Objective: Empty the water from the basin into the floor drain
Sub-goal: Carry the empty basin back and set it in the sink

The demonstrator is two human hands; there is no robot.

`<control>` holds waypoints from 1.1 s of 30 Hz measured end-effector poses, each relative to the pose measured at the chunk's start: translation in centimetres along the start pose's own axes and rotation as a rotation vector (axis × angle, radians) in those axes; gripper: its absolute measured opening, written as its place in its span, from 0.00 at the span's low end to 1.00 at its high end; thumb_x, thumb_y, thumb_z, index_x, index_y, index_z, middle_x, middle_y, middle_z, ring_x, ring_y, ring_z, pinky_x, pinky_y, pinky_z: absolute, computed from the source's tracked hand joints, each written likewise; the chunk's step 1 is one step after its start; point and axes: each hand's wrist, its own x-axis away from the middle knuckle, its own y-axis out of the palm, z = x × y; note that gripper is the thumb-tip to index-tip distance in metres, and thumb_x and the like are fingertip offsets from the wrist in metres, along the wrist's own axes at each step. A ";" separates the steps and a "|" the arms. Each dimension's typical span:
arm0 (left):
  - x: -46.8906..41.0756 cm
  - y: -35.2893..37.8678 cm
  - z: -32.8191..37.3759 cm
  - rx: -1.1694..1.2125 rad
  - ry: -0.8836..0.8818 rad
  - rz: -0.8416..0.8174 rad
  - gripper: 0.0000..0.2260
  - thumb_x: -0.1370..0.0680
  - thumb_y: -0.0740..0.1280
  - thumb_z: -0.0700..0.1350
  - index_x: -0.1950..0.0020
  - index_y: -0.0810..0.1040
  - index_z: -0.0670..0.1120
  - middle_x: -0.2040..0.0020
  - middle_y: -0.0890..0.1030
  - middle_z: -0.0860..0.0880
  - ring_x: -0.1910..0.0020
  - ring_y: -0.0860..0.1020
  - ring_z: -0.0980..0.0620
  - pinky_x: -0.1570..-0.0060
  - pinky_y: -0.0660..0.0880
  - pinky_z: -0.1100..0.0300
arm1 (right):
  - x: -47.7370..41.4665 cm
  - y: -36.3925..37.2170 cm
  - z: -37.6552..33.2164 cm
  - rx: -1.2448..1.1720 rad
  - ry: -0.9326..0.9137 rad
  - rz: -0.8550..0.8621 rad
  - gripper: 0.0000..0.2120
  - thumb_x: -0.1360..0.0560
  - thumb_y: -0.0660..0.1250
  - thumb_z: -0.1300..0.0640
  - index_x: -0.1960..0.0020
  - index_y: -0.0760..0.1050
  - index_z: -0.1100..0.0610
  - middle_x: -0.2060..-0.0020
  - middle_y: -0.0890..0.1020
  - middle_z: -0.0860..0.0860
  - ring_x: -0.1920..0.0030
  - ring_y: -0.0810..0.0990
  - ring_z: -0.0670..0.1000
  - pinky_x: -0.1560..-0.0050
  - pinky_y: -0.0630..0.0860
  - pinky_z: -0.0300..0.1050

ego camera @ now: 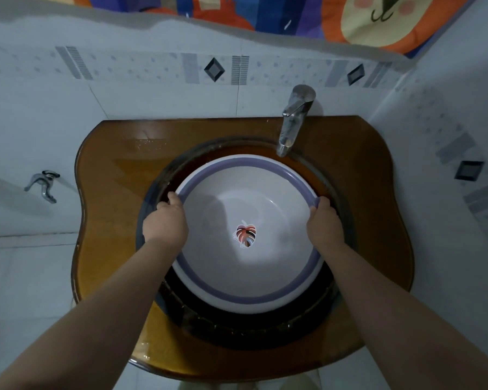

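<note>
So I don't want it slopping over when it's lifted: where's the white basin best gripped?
By the purple rim, at two opposite points, coming in from the sides as the left hand and right hand do now. The basin is round, wide and handleless, sitting level in the dark sink bowl; a balanced two-sided grip should keep it level, clear of the tap.

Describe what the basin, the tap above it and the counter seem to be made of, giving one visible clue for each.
Basin: probably plastic, smooth white with a purple rim band; thin rolled lip.
Tap: metal, likely chrome plated; bright mirror-like highlights.
Counter: glossy amber-brown, perhaps tinted glass or lacquered wood; sheen and reflections leave it open.
</note>
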 end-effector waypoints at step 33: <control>2.5 -1.6 -0.5 0.227 -0.045 -0.013 0.19 0.20 0.53 0.41 0.29 0.57 0.41 0.34 0.67 0.36 0.50 0.77 0.38 0.67 0.74 0.54 | 2.4 -1.9 -0.3 -0.089 0.097 -0.082 0.25 0.20 0.53 0.50 0.26 0.49 0.53 0.30 0.62 0.59 0.37 0.72 0.60 0.43 0.74 0.49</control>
